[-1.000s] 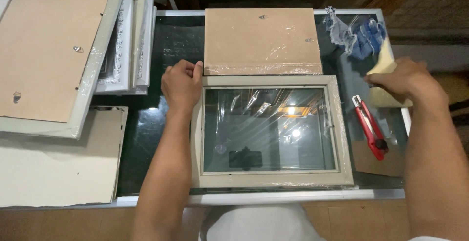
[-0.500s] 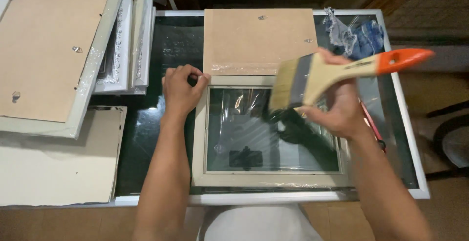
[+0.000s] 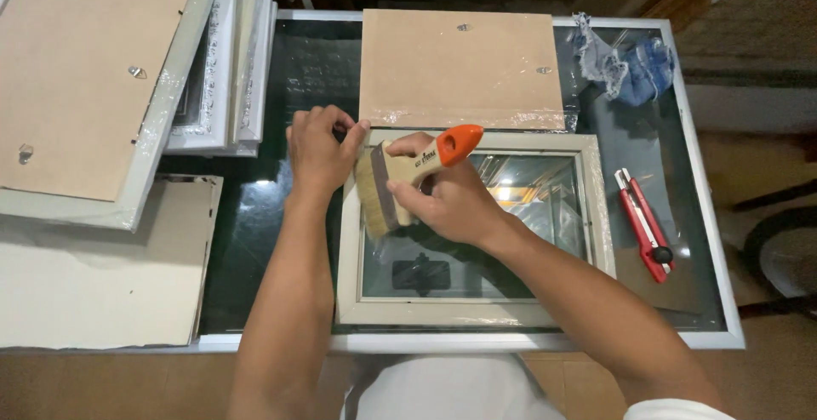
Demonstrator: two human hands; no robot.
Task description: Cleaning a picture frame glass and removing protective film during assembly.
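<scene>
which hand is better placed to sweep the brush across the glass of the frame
Right, most likely. The right hand already holds the brush, its bristles at the left edge of the picture frame. The left hand rests at the frame's upper left corner, seemingly steadying it.

- The right hand [image 3: 447,203] and brush [image 3: 407,183] hide part of the frame's [image 3: 596,216] glass.
- The backing-up frame [image 3: 85,88] at left runs off the picture's edge.
- Stacked frames [image 3: 238,62] beneath it show only edges.

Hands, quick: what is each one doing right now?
Left hand: closed, gripping the picture frame at its top-left corner.
Right hand: closed on the paintbrush.
</scene>
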